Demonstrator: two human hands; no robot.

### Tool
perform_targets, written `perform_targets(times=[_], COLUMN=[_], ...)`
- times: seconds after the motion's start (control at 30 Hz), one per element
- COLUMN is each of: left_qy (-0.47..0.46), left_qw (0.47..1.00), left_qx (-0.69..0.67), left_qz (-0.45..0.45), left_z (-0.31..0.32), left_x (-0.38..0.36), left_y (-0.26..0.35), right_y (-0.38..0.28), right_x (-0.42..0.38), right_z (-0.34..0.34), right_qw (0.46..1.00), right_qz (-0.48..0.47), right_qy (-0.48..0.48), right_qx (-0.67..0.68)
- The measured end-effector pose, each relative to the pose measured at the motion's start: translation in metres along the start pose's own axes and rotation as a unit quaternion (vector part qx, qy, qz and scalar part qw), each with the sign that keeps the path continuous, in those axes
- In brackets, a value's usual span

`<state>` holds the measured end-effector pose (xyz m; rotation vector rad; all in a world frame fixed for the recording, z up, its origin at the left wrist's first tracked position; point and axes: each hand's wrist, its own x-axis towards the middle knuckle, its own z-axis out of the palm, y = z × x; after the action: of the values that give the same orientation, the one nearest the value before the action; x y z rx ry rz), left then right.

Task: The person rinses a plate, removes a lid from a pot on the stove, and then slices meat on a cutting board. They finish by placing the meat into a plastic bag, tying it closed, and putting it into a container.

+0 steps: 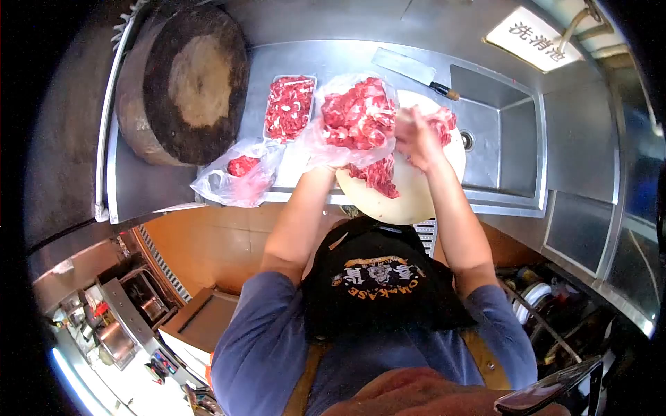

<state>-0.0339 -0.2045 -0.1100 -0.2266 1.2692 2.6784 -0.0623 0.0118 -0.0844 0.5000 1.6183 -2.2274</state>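
My left hand (325,161) is closed on a clear plastic bag (312,139) of red meat chunks (357,114), its fingers mostly hidden by the plastic. The bag is held over the left part of a round pale cutting board (409,201). My right hand (420,142) is beside the bag's right edge, slightly blurred, its fingers looking apart. More meat (441,125) lies on the board just beyond that hand. Below the bag, a loose strip of meat (378,177) rests on the board. A cleaver (406,66) with a dark handle lies behind the board.
Left of the bag stands a clear tray of cut meat (289,107), with another plastic bag (243,184) holding a small meat piece nearer me. A thick round wooden block (201,83) stands far left. At right is a metal sink (517,145), partly overlapped by the board.
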Motion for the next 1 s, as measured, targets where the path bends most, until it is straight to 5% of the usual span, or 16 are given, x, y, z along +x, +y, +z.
perform_targets(times=[0.03, 0.07, 0.13, 0.27, 0.3, 0.37, 0.43, 0.47, 0.5, 0.57, 0.73, 0.8, 0.83, 0.9, 0.97, 1.0], left_qy=[-0.081, -0.157, -0.056, -0.034, -0.03, -0.031, -0.204, -0.107, -0.08, -0.188, -0.098, -0.051, -0.055, -0.128, -0.091, -0.101], left_qw=[0.968, 0.872, 0.922, 0.954, 0.959, 0.991, 0.969, 0.977, 0.981, 0.963, 0.972, 0.966, 0.967, 0.991, 0.992, 0.994], left_qx=[-0.236, -0.457, -0.38, -0.298, -0.281, -0.128, -0.135, -0.138, -0.136, -0.133, -0.133, -0.12, -0.119, 0.034, -0.072, -0.018], left_qz=[-0.04, -0.077, -0.05, 0.014, 0.035, 0.025, -0.02, -0.121, -0.116, -0.139, -0.167, -0.224, -0.218, 0.02, -0.048, -0.029], left_z=[-0.014, -0.024, -0.025, -0.01, -0.005, -0.004, 0.006, 0.021, 0.019, -0.037, -0.044, -0.036, -0.034, -0.031, -0.047, -0.048], left_x=[0.004, 0.014, 0.025, 0.021, 0.021, 0.024, 0.027, 0.024, 0.034, 0.074, 0.106, 0.108, 0.112, 0.118, 0.128, 0.128], left_y=[-0.006, -0.013, -0.015, 0.01, 0.018, 0.038, 0.059, 0.069, 0.063, 0.026, 0.038, 0.055, 0.059, 0.066, 0.075, 0.078], right_y=[0.008, 0.028, 0.011, 0.008, -0.002, -0.03, -0.055, -0.06, -0.06, -0.059, -0.085, -0.079, -0.088, -0.1, -0.101, -0.104], right_x=[0.005, 0.014, 0.01, 0.03, 0.032, 0.031, 0.037, 0.041, 0.045, 0.053, 0.055, 0.07, 0.083, 0.094, 0.098, 0.099], right_z=[0.007, 0.013, 0.026, 0.006, 0.001, -0.008, -0.022, -0.021, -0.015, -0.001, 0.015, 0.014, 0.018, 0.026, 0.032, 0.032], right_qw=[0.97, 0.959, 0.922, 0.83, 0.83, 0.927, 0.891, 0.885, 0.885, 0.969, 0.973, 0.982, 0.984, 0.983, 0.985, 0.982], right_qz=[0.2, 0.153, 0.162, 0.12, 0.119, -0.01, -0.073, -0.08, -0.079, -0.016, -0.088, -0.044, -0.018, -0.053, -0.007, -0.016], right_qy=[-0.054, -0.152, -0.211, -0.356, -0.357, -0.203, -0.316, -0.353, -0.353, -0.227, -0.186, -0.175, -0.178, -0.167, -0.168, -0.173], right_qx=[0.126, 0.182, 0.28, 0.413, 0.411, 0.314, 0.316, 0.291, 0.291, 0.098, 0.101, 0.06, 0.009, 0.048, -0.049, -0.077])
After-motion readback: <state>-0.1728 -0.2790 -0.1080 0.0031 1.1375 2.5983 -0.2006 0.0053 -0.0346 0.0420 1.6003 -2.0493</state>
